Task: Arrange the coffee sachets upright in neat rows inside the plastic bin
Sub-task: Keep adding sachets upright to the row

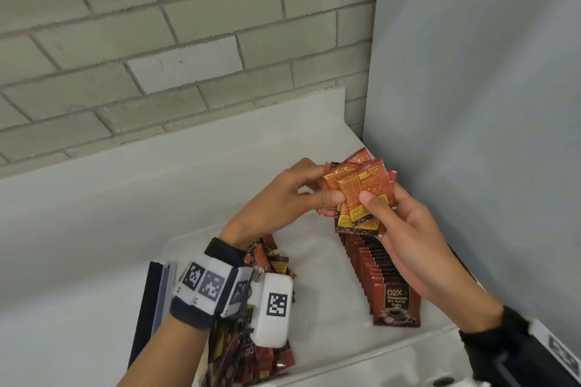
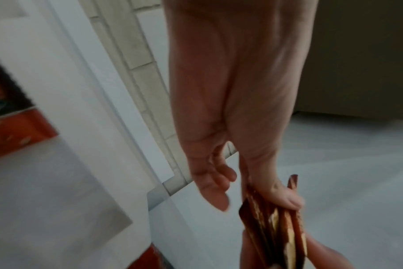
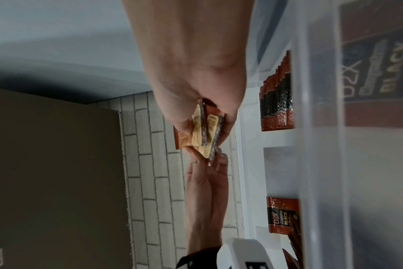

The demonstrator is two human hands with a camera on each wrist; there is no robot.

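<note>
Both hands hold a fanned bundle of orange-and-brown coffee sachets [image 1: 358, 195] above the far end of the clear plastic bin [image 1: 408, 345]. My left hand [image 1: 292, 195] pinches the bundle from the left, thumb on its face. My right hand [image 1: 393, 223] grips it from the right, thumb on the front sachet. The bundle [image 2: 278, 229] shows edge-on in the left wrist view and between both hands [image 3: 205, 131] in the right wrist view. A neat upright row of sachets [image 1: 377, 276] stands along the bin's right side. A loose heap of sachets [image 1: 261, 352] lies at its left.
The bin sits on a white counter [image 1: 94, 214] in a corner, with a grey brick wall [image 1: 157, 41] behind and a pale panel [image 1: 471, 104] to the right. A dark flat object [image 1: 147, 302] leans just left of the bin.
</note>
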